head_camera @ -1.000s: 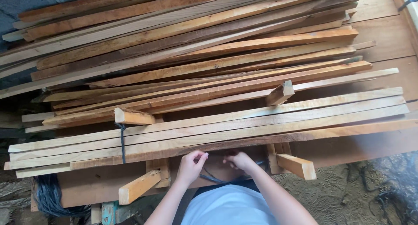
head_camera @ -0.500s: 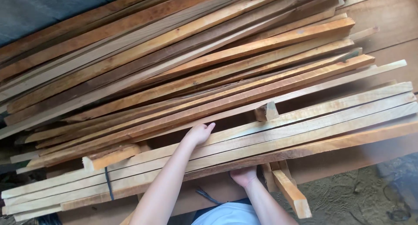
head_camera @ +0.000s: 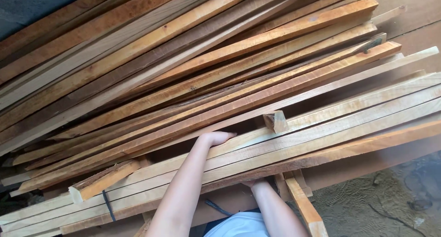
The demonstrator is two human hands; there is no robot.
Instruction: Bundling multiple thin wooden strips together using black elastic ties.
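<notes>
Left hand curls over the far edge of the near slat bundle — right hand grips beneath, fingers hidden.

The long slats are bare sawn wood, matt and pale yellow to orange, with rough fibrous edges. A short block shows coarse end grain. The floor looks like dusty, gritty earth. A black strap looks like smooth plastic.
</notes>
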